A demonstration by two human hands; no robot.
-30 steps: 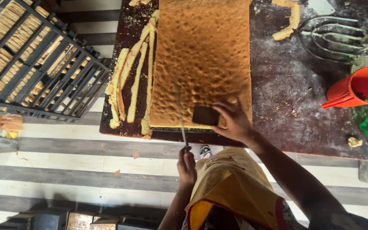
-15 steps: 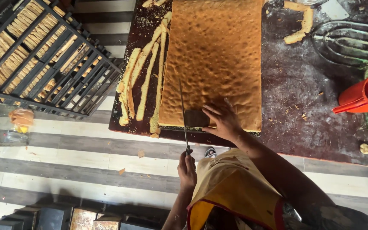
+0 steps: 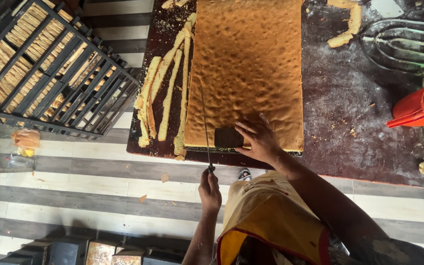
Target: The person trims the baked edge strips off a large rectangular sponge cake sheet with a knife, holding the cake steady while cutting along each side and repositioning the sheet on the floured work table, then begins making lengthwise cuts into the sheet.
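Two hands: left hand [image 3: 210, 189] gripping knife [image 3: 205, 128]; right hand [image 3: 258, 140] on cake slab [image 3: 249, 64]

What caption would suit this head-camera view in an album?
Left hand draws a long knife through a sponge cake sheet; right hand steadies it.

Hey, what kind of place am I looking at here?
Probably a small bakery work area. A big browned sheet cake lies on a dark worktable, the left hand draws a long knife along it, and a black rack holds cut slices.
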